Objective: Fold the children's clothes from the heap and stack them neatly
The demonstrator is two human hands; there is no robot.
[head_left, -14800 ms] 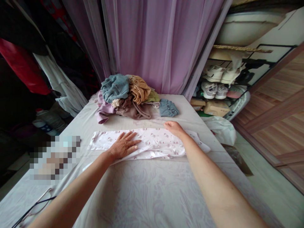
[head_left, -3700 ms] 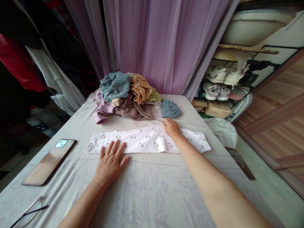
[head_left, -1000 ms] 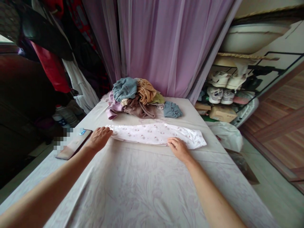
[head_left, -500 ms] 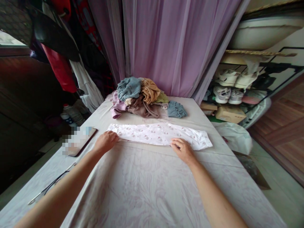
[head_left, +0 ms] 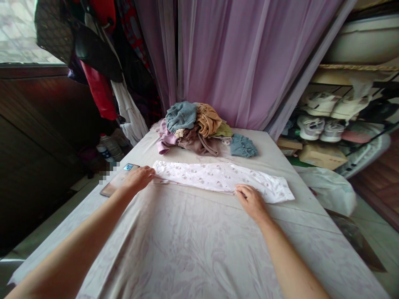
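Note:
A pair of white pants (head_left: pixel 205 176) with a small scattered print lies folded lengthwise into a long strip across the bed. At its left end, my left hand (head_left: pixel 141 177) is closed, its fingertips pinching the near corner. My right hand (head_left: pixel 251 199) grips the near edge with thumb and fingers, right of the middle. The cloth lies fairly flat between both hands. Just beyond it sits a heap of crumpled clothes (head_left: pixel 195 128) in denim blue, tan, brown, green and lilac. A separate blue-grey garment (head_left: pixel 243 145) rests at the heap's right side.
A phone (head_left: pixel 115 182) lies by the bed's left edge, partly behind my left wrist. Purple curtains (head_left: pixel 218 62) hang behind the bed. Bags and clothes (head_left: pixel 99 87) hang at left. On the right stand a rack with shoes (head_left: pixel 311 126) and a cardboard box (head_left: pixel 322 154).
The view has swung left, so the scene sits further right. My left hand has slid slightly outward at the pants' left end. The glasses seen before at left are now out of sight.

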